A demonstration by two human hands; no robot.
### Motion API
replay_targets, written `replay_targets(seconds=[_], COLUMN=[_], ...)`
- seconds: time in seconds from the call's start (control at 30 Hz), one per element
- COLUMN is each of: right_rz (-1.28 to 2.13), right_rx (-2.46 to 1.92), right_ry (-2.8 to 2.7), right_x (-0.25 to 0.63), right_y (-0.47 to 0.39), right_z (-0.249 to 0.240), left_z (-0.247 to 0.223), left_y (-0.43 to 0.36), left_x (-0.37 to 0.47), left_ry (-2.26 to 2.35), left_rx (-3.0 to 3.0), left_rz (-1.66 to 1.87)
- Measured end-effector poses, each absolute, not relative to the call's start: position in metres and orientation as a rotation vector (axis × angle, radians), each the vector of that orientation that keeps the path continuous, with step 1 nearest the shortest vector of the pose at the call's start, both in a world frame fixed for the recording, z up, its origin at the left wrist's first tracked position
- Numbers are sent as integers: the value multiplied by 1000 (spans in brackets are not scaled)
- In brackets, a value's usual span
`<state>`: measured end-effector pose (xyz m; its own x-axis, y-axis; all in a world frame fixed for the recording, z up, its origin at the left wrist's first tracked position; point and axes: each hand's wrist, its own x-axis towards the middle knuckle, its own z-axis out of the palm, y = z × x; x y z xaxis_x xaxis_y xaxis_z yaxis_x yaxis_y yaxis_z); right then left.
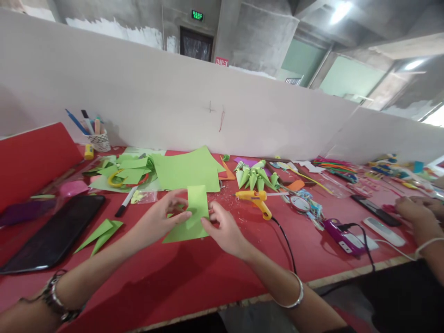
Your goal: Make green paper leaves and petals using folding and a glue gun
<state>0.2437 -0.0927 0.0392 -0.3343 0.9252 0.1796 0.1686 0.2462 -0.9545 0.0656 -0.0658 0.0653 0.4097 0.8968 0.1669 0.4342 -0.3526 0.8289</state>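
Observation:
Between my two hands is a piece of light green paper (197,212), with an upright strip and a wider part slanting toward the lower left. My left hand (166,213) pinches its left side, thumb in front and fingers partly behind it. On the right edge my right hand (225,229) holds the paper with thumb and curled fingers. Behind it lie large green sheets (183,169). To the right rest a yellow glue gun (255,199) and several green folded paper cones (255,178). Folded green pieces (100,233) lie left of my left forearm.
A black tablet-like device (53,231), a marker (126,201) and a pen cup (99,138) are on the left. At right are a purple power strip (343,237), its cable, and a co-worker's hands (418,212). A white partition (166,101) stands behind the red table (222,277).

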Motion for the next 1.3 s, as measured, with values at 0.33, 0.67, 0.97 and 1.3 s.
replay_targets(seconds=[0.33,0.67,0.97,1.3], right_rz=[1132,1114,1176,1155], right_rx=[-1027,-1049,-1085,-1058], right_ry=[-1837,-1920,-1782,-1822], right_x=[248,246,254,251], right_y=[-79,-77,-72,-74], right_z=[36,21,19,16], left_z=[57,36,26,27], left_y=[-71,-67,-58,-50], left_x=[74,84,55,-7], left_ry=[1386,1341,1298,1257], left_rx=[2494,2882,2869,3012], left_rz=[524,647,635,320])
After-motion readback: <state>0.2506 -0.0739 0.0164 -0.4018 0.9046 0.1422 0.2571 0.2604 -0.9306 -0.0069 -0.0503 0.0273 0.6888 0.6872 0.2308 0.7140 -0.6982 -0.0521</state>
